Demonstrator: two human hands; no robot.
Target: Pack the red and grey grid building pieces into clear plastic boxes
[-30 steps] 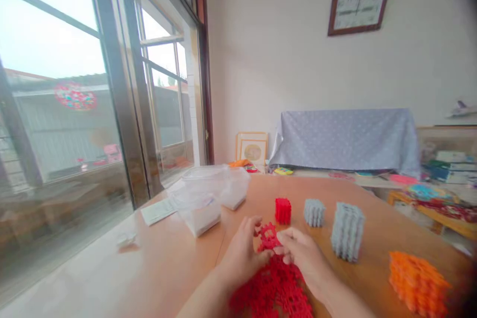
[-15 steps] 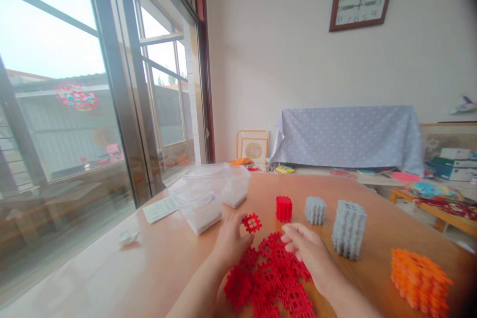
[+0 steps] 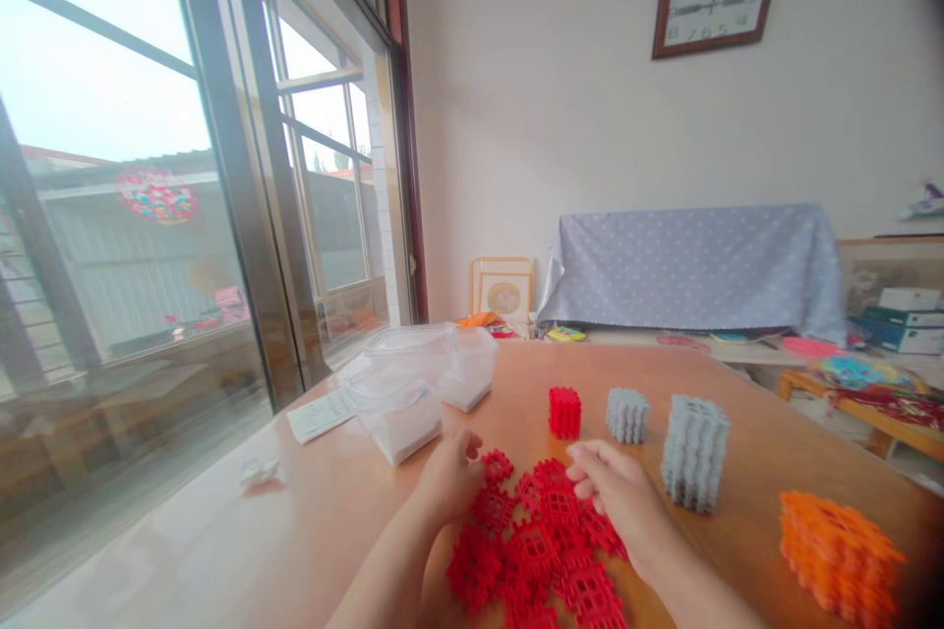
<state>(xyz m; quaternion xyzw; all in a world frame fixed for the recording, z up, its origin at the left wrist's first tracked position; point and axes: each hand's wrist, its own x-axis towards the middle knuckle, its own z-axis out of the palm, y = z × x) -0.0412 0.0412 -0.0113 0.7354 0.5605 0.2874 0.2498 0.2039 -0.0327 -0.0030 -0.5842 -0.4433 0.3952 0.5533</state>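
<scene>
Loose red interlocking building tiles [image 3: 535, 545] lie in a heap on the table between my hands. My left hand [image 3: 451, 477] is at the heap's far left side, its fingers closed at the edge of one red tile [image 3: 497, 465]; the thumb is mostly hidden. Over the right side of the heap is my right hand [image 3: 609, 491], thumb and curled fingers pressed together, with nothing visible in them. Just beyond it stands a short stack of red tiles [image 3: 564, 413].
To the right stand a short grey stack [image 3: 627, 415], a taller grey stack [image 3: 694, 454] and an orange stack [image 3: 841, 550]. Clear plastic containers [image 3: 402, 423] sit at the far left, beside a paper sheet [image 3: 321, 415] and a small crumpled white item [image 3: 260, 474]. A large window flanks the table's left.
The red tile at my left hand has dropped lower and tipped from facing me to nearly flat. My left hand has shifted slightly left; the right hand has barely moved.
</scene>
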